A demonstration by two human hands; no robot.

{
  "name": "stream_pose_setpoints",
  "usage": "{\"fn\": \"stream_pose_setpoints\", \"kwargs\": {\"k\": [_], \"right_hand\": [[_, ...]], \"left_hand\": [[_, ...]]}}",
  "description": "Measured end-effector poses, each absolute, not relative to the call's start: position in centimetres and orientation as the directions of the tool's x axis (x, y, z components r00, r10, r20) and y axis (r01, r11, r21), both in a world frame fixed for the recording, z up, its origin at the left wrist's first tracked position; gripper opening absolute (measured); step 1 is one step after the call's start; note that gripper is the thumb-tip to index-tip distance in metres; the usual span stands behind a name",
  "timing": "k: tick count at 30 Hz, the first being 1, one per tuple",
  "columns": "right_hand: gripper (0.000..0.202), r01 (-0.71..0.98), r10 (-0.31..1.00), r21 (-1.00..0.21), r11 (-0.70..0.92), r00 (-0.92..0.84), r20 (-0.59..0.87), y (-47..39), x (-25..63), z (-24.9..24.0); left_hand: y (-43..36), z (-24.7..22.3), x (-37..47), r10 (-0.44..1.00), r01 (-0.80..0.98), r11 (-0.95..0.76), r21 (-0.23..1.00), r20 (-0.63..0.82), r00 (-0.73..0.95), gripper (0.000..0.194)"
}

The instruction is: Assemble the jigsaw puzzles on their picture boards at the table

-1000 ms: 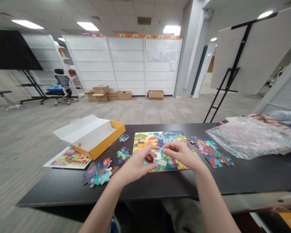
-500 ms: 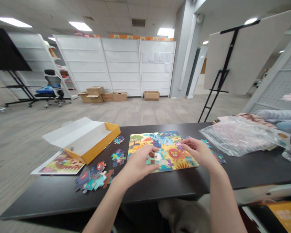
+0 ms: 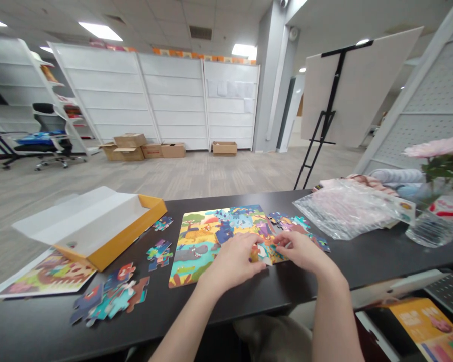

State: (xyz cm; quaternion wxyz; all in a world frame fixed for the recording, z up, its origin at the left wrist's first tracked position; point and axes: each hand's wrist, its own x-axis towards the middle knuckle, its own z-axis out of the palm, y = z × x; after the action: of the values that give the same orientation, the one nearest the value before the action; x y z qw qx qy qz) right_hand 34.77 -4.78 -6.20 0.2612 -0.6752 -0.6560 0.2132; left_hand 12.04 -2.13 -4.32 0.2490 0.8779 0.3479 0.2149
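On the dark table lies a largely assembled animal jigsaw puzzle [image 3: 198,236], with a grey hippo and trees showing on its left side. My left hand [image 3: 236,259] lies over its lower right part, thumb and fingers closed around a puzzle piece [image 3: 265,255] with orange and white on it. Beside it, my right hand [image 3: 297,250] has curled fingers pinched at the same spot, by the puzzle's right edge. What lies under the fingertips is partly hidden. Loose puzzle pieces [image 3: 292,223] sit just beyond my right hand.
At left stand an open yellow box [image 3: 130,234] and a printed picture sheet [image 3: 49,275]. More loose pieces [image 3: 113,294] lie in front of them. A clear plastic bag [image 3: 343,213] and a flower vase [image 3: 436,223] occupy the right side.
The view has turned to the right. My left hand has shifted right across the puzzle, uncovering the hippo. My right hand has come lower and nearer to it, its fingers drawn together.
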Motion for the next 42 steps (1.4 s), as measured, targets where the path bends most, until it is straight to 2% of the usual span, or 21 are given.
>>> {"fn": "stream_pose_setpoints", "kwargs": {"k": [5, 12, 18, 28, 36, 42], "right_hand": [[0.019, 0.765, 0.998, -0.644, 0.011, 0.029, 0.051, -4.8, 34.7, -6.4], [0.018, 0.746, 0.999, -0.666, -0.013, 0.045, 0.031, -4.8, 34.7, -6.4], [0.021, 0.783, 0.999, -0.621, -0.048, 0.048, -0.016, -4.8, 34.4, -5.9], [0.021, 0.804, 0.997, -0.590, -0.070, 0.070, -0.024, -4.8, 34.3, -5.7], [0.022, 0.794, 0.998, -0.607, -0.041, 0.058, 0.009, -4.9, 34.2, -5.5], [0.020, 0.784, 0.998, -0.619, -0.044, 0.061, 0.007, -5.1, 34.1, -5.1]], "left_hand": [[-2.0, -5.3, 13.6, 0.739, 0.574, -0.633, 0.519, 0.185, 0.648, 0.038], [-2.2, -5.7, 14.1, 0.702, 0.591, -0.694, 0.411, 0.200, 0.684, 0.054], [-2.6, -6.2, 14.7, 0.651, 0.558, -0.751, 0.353, 0.255, 0.715, 0.039], [-2.9, -5.6, 15.7, 0.698, 0.655, -0.716, 0.241, 0.245, 0.673, 0.029], [-2.8, -5.1, 15.9, 0.713, 0.666, -0.700, 0.259, 0.203, 0.671, 0.030], [-3.0, -4.4, 16.1, 0.751, 0.718, -0.659, 0.222, 0.163, 0.639, 0.031]]}}
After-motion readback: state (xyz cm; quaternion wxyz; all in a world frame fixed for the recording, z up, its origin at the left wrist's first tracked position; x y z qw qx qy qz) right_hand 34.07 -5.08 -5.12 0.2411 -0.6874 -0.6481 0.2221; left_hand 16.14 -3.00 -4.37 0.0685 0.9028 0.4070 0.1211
